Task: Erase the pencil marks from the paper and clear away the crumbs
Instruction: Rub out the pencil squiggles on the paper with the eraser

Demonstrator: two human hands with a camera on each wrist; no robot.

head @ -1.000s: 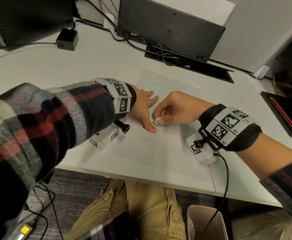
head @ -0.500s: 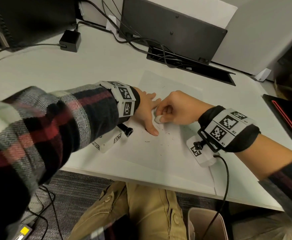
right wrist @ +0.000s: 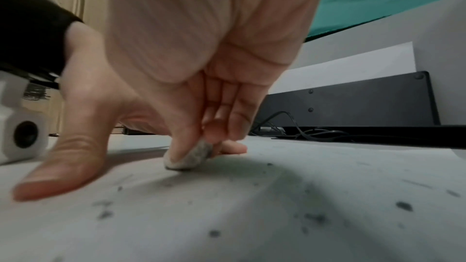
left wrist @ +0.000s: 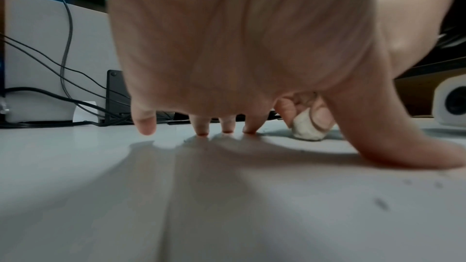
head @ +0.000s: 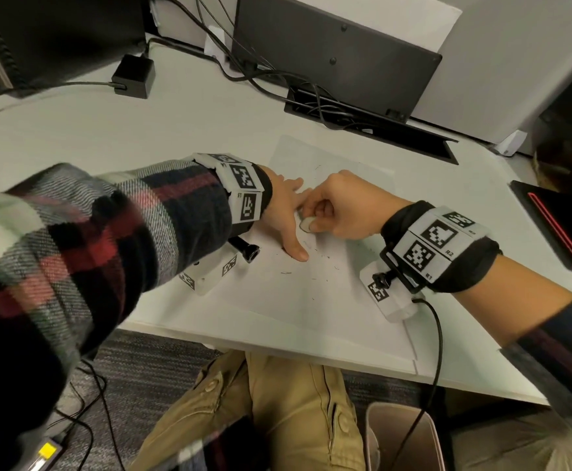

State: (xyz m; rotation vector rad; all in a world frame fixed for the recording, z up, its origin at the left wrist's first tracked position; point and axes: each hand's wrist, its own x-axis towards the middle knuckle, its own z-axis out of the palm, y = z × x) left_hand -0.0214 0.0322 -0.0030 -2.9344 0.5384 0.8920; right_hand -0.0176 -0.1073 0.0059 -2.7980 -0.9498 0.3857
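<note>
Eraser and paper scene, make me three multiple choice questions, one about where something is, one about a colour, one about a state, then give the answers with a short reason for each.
1. Where is the eraser?
A. Pinched in the right hand, touching the paper
B. Lying loose on the desk beside the black adapter
C. Under the left palm

2. What colour are the crumbs scattered on the paper?
A. Red
B. Dark grey
C. Green

3. What is the left hand doing?
A. Curled round a pencil
B. Raised clear of the desk
C. Pressing spread fingertips and thumb on the paper

Answers: 1 A, the right wrist view shows thumb and fingers gripping it against the sheet. 2 B, dark specks dot the white sheet. 3 C, the left wrist view shows tips touching down.
</note>
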